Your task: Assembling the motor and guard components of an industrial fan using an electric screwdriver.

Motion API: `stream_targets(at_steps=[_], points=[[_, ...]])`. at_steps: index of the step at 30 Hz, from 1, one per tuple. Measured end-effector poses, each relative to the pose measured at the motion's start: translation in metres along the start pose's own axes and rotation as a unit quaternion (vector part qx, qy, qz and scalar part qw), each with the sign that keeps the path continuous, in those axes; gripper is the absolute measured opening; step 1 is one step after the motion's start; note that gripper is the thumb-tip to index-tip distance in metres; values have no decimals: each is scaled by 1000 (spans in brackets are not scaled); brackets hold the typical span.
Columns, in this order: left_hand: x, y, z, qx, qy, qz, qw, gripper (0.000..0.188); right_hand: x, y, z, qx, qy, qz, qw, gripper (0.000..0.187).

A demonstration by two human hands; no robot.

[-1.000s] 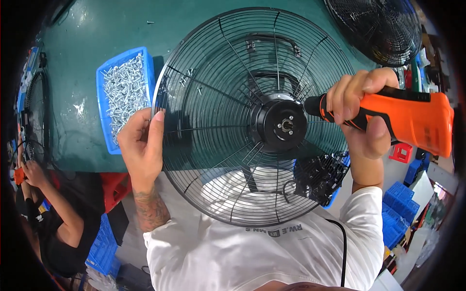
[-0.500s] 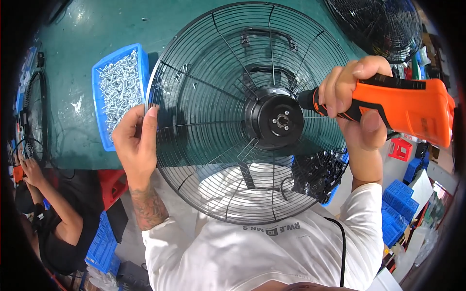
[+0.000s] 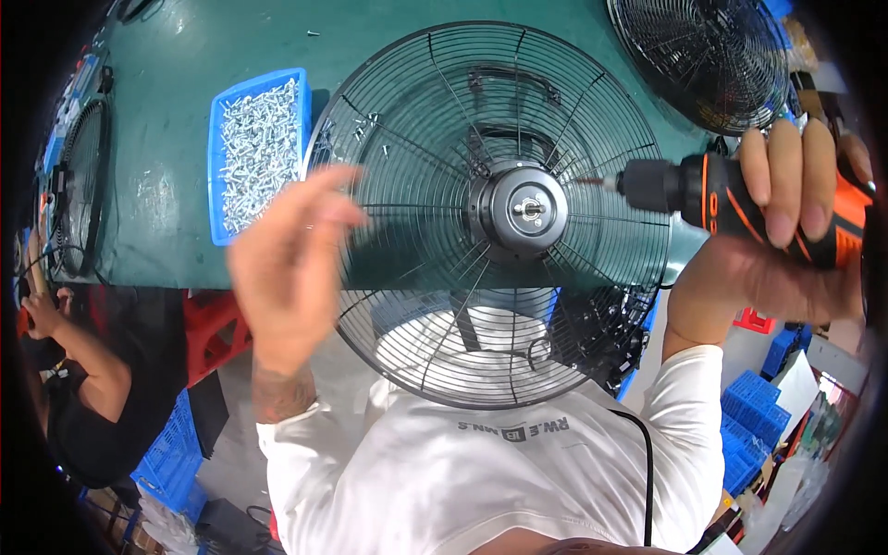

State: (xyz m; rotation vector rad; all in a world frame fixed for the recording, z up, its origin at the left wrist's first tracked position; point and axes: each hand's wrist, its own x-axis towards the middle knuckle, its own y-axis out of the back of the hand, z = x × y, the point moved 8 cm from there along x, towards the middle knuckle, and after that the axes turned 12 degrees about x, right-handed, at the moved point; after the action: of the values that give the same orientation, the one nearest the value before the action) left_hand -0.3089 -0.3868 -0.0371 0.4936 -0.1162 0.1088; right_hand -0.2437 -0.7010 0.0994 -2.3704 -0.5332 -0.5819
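Observation:
A round black wire fan guard stands in front of me, a dark motor with a bare shaft at its centre. My right hand grips an orange and black power screwdriver. Its bit points left toward the motor, apart from it. My left hand, smeared by motion, is over the guard's left rim with thumb and finger apart and nothing visible in them. Behind that hand is a blue bin full of silver screws.
Several loose screws lie on the green table. Another fan guard is at the far right. Blue crates and a red stool stand below table level. At left, a person works.
My left hand has let go of the guard's rim. My right hand has drawn the screwdriver rightward, away from the motor. The view has shifted slightly.

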Motion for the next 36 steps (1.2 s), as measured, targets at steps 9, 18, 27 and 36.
stream_targets(at_steps=[9, 18, 27, 36], points=[[-19, -63, 69, 76, -305, -89, 945, 26, -11, -87, 23, 100, -83, -221, 967, 64], [-25, -68, 60, 104, -325, -78, 937, 30, -20, -82, 46, 45, -73, -224, 971, 55], [-19, -53, 53, 100, -280, -68, 952, 43, -21, -84, 62, 33, -117, -179, 976, 54], [31, 23, -91, 141, 46, 46, 988, 35, -3, -36, 107, -105, -59, -126, 985, 47]])
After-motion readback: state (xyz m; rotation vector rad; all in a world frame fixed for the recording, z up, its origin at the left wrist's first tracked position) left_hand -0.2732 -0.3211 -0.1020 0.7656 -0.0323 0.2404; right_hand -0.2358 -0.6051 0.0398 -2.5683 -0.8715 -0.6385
